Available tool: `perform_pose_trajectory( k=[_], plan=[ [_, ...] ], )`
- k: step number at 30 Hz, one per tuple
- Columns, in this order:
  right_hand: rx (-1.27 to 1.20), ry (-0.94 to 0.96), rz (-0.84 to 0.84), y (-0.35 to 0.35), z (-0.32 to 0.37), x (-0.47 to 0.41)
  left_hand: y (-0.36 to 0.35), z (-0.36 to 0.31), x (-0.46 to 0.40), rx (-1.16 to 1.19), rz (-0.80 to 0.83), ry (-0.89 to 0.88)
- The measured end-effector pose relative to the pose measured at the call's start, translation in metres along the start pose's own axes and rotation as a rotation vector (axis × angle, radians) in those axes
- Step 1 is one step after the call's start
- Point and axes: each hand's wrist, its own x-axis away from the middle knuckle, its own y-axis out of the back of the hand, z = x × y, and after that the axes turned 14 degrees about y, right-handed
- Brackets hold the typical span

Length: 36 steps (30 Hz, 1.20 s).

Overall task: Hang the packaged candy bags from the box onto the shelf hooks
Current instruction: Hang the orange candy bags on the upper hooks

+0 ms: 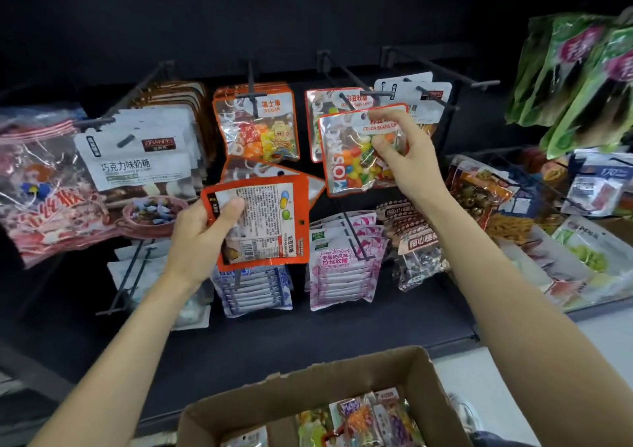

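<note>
right hand (pixel 404 158): pinches colour-bean bag (pixel 359 151) upright, hole lifted toward hook (pixel 346 98).
left hand (pixel 202 237): grips orange bags (pixel 263 220), spares waiting.

**Glossy film, matt steel, raw cardboard**

The jelly-bean bag (pixel 359 151) is clear, glossy plastic film with an orange printed border, catching glare. Left of it, the orange-backed bag (pixel 263 220) shows a smoother, duller printed back. Above it, the shelf hooks (pixel 346 73) are thin black metal rods, matt. Below it, the box (pixel 342 374) is plain brown cardboard, rough and unprinted. The shelf (pixel 308 337) looks dark and matt.
</note>
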Motion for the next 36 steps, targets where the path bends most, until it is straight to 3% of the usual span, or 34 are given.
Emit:
perform_pose_trajectory(
  k=[4, 8, 16, 20, 26, 29, 31, 36],
  plan=[
    [-0.024, -0.007, 0.004, 0.000, 0.003, 0.003, -0.013, -0.021, -0.005, -0.002, 0.207, 0.035],
    [-0.025, -0.012, 0.001, -0.001, 0.003, 0.003, -0.050, -0.038, -0.021, -0.120, 0.303, 0.072],
    [-0.088, -0.090, 0.015, -0.006, -0.006, -0.009, -0.091, -0.040, -0.051, 0.084, 0.144, 0.234],
    [0.111, -0.099, 0.030, -0.020, -0.026, -0.034, -0.094, -0.039, -0.069, 0.189, 0.046, 0.333],
    [0.359, -0.220, 0.197, -0.029, -0.033, -0.053, -0.091, -0.037, -0.070, 0.211, -0.034, 0.360],
    [0.389, -0.211, -0.055, -0.024, -0.004, -0.024, -0.086, -0.031, -0.055, 0.307, -0.066, 0.390],
    [0.295, -0.210, -0.185, -0.024, 0.025, 0.008, -0.089, -0.031, -0.044, 0.272, -0.107, 0.354],
    [-0.307, -0.619, -0.007, -0.046, 0.057, 0.049, -0.108, -0.029, 0.000, -0.044, -0.194, -0.024]
  ],
)
